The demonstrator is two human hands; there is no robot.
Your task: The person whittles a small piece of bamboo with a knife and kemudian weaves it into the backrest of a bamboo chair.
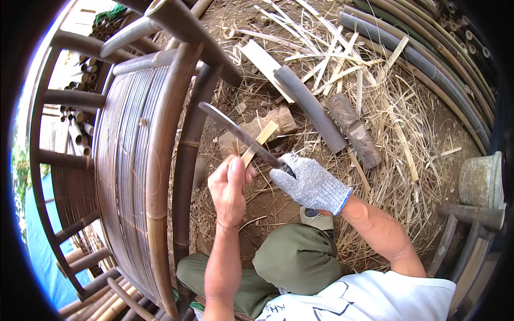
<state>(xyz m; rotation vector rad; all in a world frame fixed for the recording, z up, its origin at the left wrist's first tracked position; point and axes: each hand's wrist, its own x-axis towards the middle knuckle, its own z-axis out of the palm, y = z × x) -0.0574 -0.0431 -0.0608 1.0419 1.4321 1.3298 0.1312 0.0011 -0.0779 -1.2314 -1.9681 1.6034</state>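
The bare left hand (pixel 229 188) pinches a short bamboo strip (pixel 259 141) rising up-right past its fingertips, while the gloved right hand (pixel 309 184), fingers seemingly wrapped around the handle, lays the knife (pixel 235 130) crosswise over it.

One curved dark metal blade (pixel 235 131), one pale split bamboo strip (pixel 259 142), one grey knitted glove (pixel 312 185), one brown bamboo chair (pixel 144 160) left.
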